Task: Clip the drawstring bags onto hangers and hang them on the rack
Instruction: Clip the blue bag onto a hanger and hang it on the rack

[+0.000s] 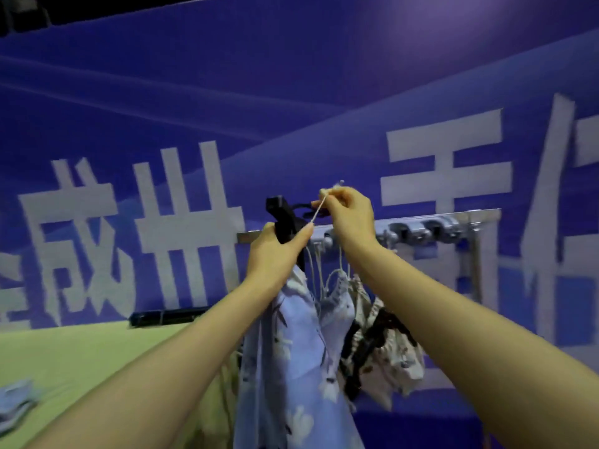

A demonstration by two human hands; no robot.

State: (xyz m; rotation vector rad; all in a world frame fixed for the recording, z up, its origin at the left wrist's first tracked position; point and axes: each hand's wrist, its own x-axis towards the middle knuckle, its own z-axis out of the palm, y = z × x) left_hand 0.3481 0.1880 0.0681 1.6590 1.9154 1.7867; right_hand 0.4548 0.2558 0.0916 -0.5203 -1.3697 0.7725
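Observation:
A light blue patterned drawstring bag [291,345] hangs from a black hanger [282,215] that my left hand [275,251] grips just in front of the metal rack [460,218]. My right hand [346,212] pinches the bag's white drawstring [317,209] and holds it taut above the hanger. Behind the blue bag, other bags hang on the rack: a pale blue one [337,306] and a white floral one [398,358] with black parts.
A green-covered table [81,358] lies at lower left, with a blue folded cloth item [16,403] at its left edge and a black bar [168,315] at its back. A blue banner wall [291,92] with large white characters stands behind the rack.

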